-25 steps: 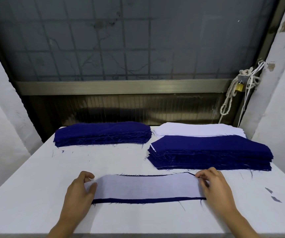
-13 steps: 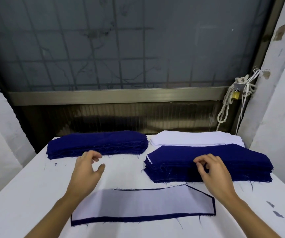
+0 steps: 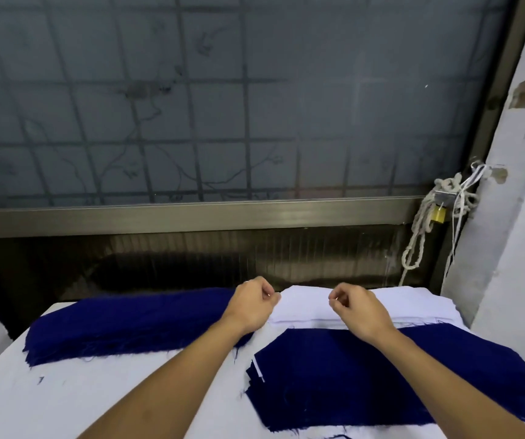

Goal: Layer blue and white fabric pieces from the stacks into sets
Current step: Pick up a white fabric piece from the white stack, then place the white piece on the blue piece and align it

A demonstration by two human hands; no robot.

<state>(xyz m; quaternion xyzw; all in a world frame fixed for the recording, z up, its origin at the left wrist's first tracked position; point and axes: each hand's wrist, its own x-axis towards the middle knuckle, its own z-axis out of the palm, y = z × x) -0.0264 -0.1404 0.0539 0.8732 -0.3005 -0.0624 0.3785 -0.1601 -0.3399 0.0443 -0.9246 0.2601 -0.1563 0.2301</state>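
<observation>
A stack of white fabric pieces (image 3: pixel 413 304) lies at the back right of the white table (image 3: pixel 96 403). In front of it sits a thick stack of dark blue pieces (image 3: pixel 381 378), and a second dark blue stack (image 3: pixel 128 324) lies at the back left. My left hand (image 3: pixel 255 304) is at the left end of the white stack with its fingers curled. My right hand (image 3: pixel 354 308) hovers over the middle of the white stack, thumb and forefinger drawn together. Whether either hand pinches a white piece is unclear. The layered blue and white set is below the frame.
A metal-framed window with a grille stands right behind the table. White rope with a brass padlock (image 3: pixel 438 213) hangs at the back right by a white wall (image 3: pixel 514 248). Bare tabletop lies at the front left.
Both hands left the layered set near the front edge and reached forward over the blue stacks to the white stack. The view tilted up, so the set dropped out of sight.
</observation>
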